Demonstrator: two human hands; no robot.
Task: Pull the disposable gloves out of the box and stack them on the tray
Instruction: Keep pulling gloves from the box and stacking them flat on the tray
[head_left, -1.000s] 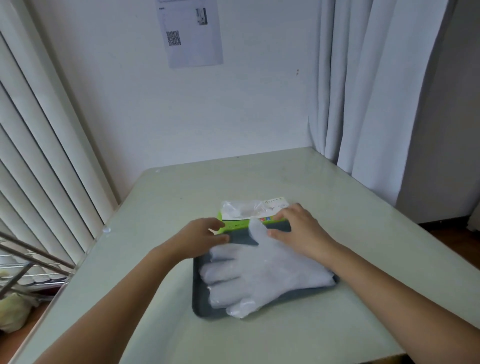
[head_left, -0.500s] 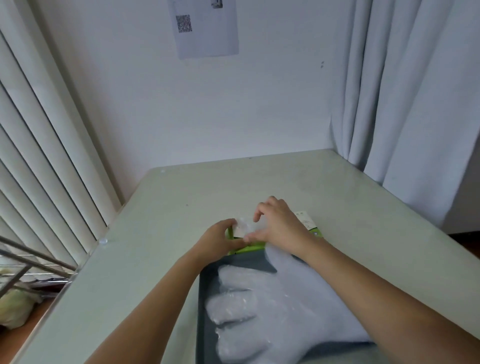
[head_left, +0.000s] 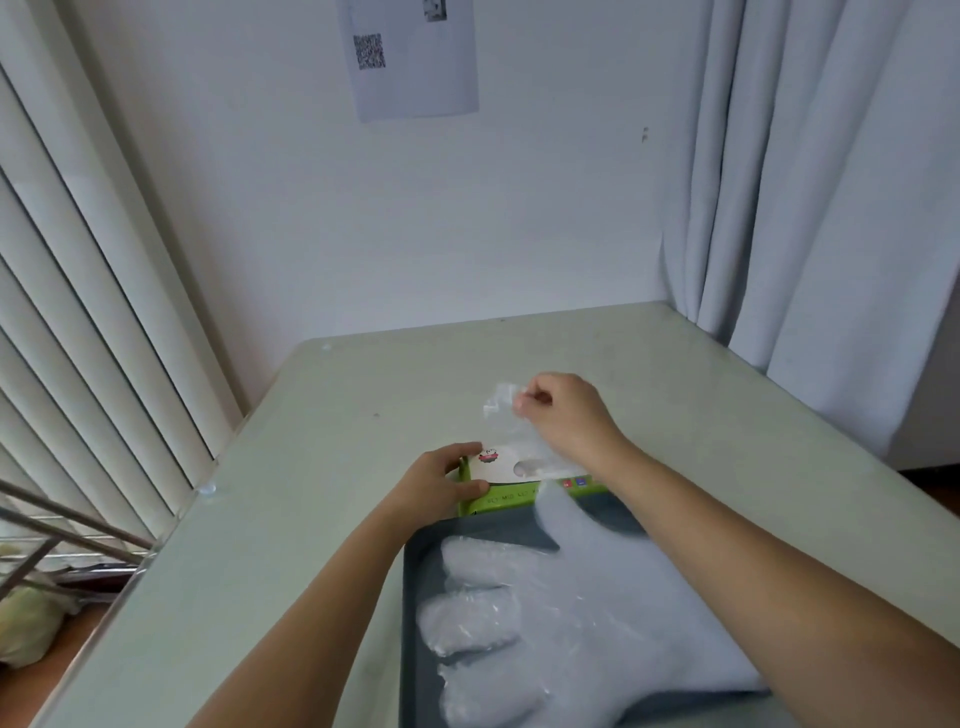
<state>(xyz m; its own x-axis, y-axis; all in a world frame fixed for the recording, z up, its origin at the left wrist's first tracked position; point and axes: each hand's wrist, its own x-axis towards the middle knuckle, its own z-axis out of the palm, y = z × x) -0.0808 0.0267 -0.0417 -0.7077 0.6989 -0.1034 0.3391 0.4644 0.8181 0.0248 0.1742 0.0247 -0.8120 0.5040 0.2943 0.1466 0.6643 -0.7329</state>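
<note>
The right hand (head_left: 563, 415) pinches a thin glove (head_left: 500, 410) half out of the box (head_left: 511, 488), which the left hand (head_left: 441, 486) grips at its left end. A steady upward draw with the box pinned should free it (the film looks flimsy). The box abuts the far rim of the tray (head_left: 410, 571) holding the stacked gloves (head_left: 571, 613), and the table (head_left: 675, 374) beyond gives swinging room.

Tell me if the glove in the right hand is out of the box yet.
Partly out: pinched by the right hand, the glove trails down into the box opening.
</note>
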